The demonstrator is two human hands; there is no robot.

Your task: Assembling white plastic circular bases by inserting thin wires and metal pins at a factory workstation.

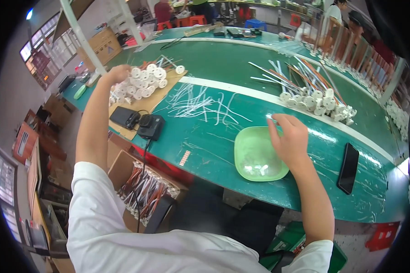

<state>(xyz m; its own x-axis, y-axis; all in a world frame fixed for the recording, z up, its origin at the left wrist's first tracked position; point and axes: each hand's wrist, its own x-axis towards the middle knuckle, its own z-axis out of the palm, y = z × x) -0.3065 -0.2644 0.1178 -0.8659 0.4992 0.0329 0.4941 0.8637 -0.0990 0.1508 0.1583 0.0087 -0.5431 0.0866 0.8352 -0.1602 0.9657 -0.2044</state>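
At the far left, my left hand (118,74) reaches to the edge of a pile of white round-headed plastic parts (143,84) with thin rods. Its fingers are curled together, and what they hold is hidden. My right hand (290,139) is above the right side of a light green bowl (239,157), thumb and forefinger pinched on a small white piece (269,116). The bowl has a shiny, pale inside; I cannot make out small contents. Loose white strips or wires (191,102) lie tangled on the green table (205,145) between my hands.
A black box-shaped device (151,126) with a cable sits near the left pile. Another bundle of white-headed rods (316,100) lies at the back right. A black phone (348,168) rests on the right. Below left stands a carton (123,170) of similar parts. People work farther back.
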